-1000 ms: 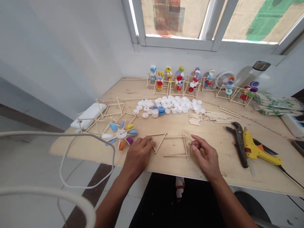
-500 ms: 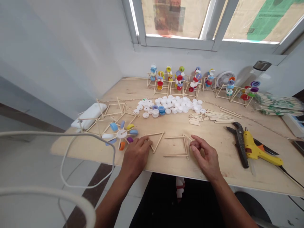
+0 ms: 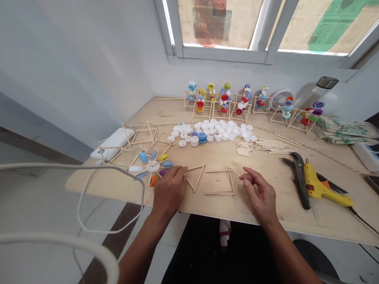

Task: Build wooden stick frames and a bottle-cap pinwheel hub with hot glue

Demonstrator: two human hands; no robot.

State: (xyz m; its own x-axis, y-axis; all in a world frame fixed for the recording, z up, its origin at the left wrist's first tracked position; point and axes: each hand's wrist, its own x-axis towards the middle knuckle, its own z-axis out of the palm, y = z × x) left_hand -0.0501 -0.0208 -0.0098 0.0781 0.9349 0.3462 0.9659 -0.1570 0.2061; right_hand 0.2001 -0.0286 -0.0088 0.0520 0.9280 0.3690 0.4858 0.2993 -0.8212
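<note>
My left hand [image 3: 169, 191] rests low over the table, fingers bent and close together, fingertips hidden beneath it. Just right of it lies a triangle of thin wooden sticks [image 3: 199, 178], one corner reaching the fingers. A wheel of coloured bottle caps [image 3: 153, 166] sits on that hand's far left side, partly covered by it. My right hand [image 3: 261, 195] holds nothing, with thumb and fingers apart. Left of its fingertips is an open-sided stick frame [image 3: 231, 183], with a small gap between them.
White bottle caps [image 3: 219, 128] and loose sticks [image 3: 266, 145] lie farther back. Finished cap wheels on stick stands [image 3: 224, 100] line the wall. At right are a yellow glue gun [image 3: 316, 183] and black-handled cutters [image 3: 299, 181]. A white cable [image 3: 142, 197] loops at left.
My left hand has drawn slightly left, away from the stick triangle. My right hand has shifted a little right, away from the stick frame. Both stick pieces stay in place.
</note>
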